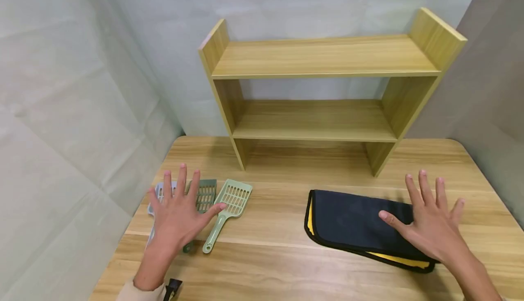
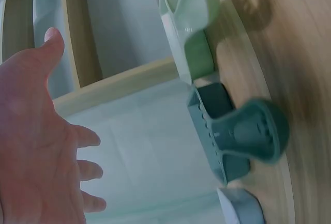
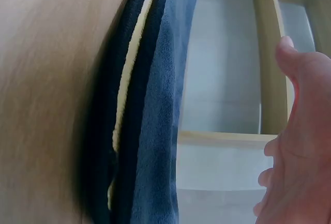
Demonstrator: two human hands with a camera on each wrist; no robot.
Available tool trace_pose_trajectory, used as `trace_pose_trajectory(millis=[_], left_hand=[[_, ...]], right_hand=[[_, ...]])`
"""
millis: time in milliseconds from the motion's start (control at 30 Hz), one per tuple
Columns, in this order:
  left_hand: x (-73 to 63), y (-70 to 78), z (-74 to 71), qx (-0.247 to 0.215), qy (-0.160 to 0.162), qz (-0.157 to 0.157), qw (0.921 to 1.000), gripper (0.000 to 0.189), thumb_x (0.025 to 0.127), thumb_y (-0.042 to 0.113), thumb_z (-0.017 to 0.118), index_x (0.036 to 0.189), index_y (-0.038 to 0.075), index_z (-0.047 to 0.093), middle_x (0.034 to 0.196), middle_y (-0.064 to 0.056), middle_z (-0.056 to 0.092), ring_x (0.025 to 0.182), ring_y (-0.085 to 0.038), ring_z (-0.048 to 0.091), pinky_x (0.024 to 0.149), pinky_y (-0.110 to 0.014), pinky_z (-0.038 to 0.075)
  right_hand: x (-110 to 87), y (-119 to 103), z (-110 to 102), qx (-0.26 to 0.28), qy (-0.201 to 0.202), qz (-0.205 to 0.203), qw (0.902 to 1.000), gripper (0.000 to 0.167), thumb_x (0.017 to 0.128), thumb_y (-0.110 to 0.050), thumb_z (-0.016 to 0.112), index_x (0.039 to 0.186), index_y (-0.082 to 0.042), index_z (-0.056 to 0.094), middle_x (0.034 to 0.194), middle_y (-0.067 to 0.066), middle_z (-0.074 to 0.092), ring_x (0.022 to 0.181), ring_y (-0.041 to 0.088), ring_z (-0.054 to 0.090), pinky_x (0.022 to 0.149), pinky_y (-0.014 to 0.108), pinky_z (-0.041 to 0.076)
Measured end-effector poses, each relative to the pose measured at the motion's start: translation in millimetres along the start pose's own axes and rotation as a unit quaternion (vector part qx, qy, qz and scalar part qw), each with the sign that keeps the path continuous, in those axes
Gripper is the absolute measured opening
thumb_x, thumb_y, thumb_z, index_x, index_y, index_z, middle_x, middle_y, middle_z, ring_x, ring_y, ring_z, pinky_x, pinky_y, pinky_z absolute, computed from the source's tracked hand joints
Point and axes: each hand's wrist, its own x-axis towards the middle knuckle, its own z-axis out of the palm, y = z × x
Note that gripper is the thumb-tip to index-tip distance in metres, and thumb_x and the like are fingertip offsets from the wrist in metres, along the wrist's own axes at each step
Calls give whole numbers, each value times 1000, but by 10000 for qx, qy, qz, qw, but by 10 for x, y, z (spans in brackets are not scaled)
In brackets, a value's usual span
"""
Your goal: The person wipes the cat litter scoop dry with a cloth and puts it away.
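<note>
My left hand (image 1: 177,219) hovers with spread fingers above three slotted litter scoops at the table's left. The light green scoop (image 1: 234,199) lies nearest its thumb, the dark green scoop (image 1: 206,195) sits partly behind the hand, and the pale blue-grey scoop (image 1: 150,210) is mostly covered by it. On the right, my right hand (image 1: 435,226) is held with fingers spread over the right end of a folded dark blue cloth (image 1: 356,219), black-edged with a yellow inner side. In the right wrist view the cloth's plush folded layers (image 3: 155,110) show beside the hand. Neither hand holds anything.
A two-tier wooden shelf (image 1: 315,119) stands at the back of the wooden table (image 1: 274,269). A small black object (image 1: 173,287) is by the left sleeve at the front edge. Pale fabric (image 1: 82,87) hangs behind and on the left.
</note>
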Motion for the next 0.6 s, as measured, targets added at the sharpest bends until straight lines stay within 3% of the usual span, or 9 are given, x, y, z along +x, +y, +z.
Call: trace_pose_trajectory(millis=[400,600], left_hand=[[56,138,118,-81,-209,85,9997,119,88,92,51,174,17,18,182,-15,-1,165,-52,-3,119,-86,2],[58,203,209,-162,-94,259,9995,118,88,91,53,173,16,20,182,-15,1,165,-52,1,120,-84,7]], right_hand=[[84,-38,58,-14,-119,-92,9999,116,97,-66,68,174,-18,-4,179,12,-20,161,49,-25,111,84,-25],[110,-94,113,59,-249,-187,9995,117,96,-65,70,174,-16,-1,180,15,-16,163,50,-21,114,85,-19]])
